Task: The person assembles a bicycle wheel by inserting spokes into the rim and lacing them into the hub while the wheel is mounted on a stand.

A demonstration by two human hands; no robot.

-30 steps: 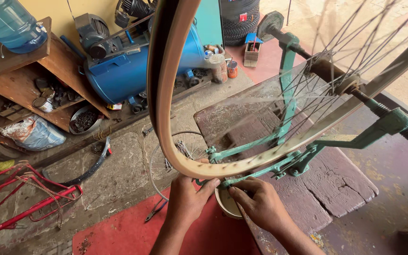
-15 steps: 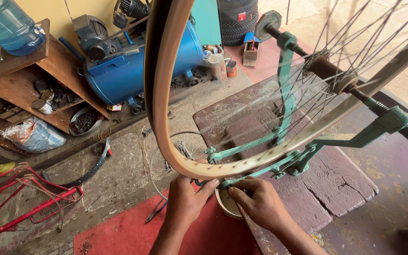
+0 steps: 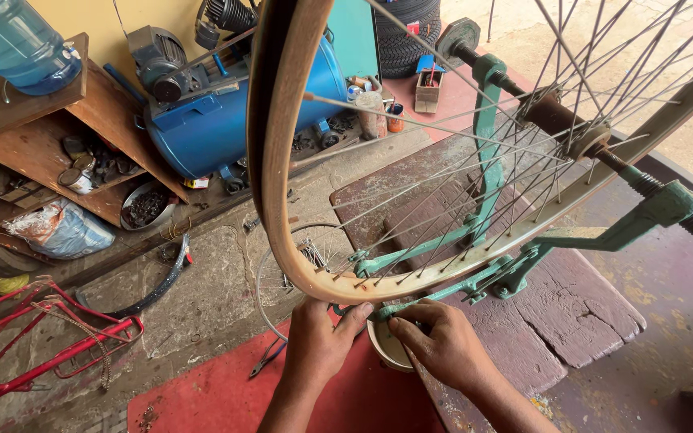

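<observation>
A bicycle wheel rim with thin metal spokes stands upright in a green truing stand. My left hand presses against the lowest part of the rim, thumb on its side. My right hand sits just right of it below the rim, fingers pinched on something small near the spoke ends; what it pinches is hidden. A small white bowl lies under my right hand on the worn wooden bench.
A blue air compressor stands at the back. Wooden shelves with parts and a water bottle are at left. A red metal frame, a spare small wheel, pliers and a red mat are on the floor.
Both hands stay at the rim's bottom. My view has shifted slightly, and my right hand's fingers have edged closer to the rim.
</observation>
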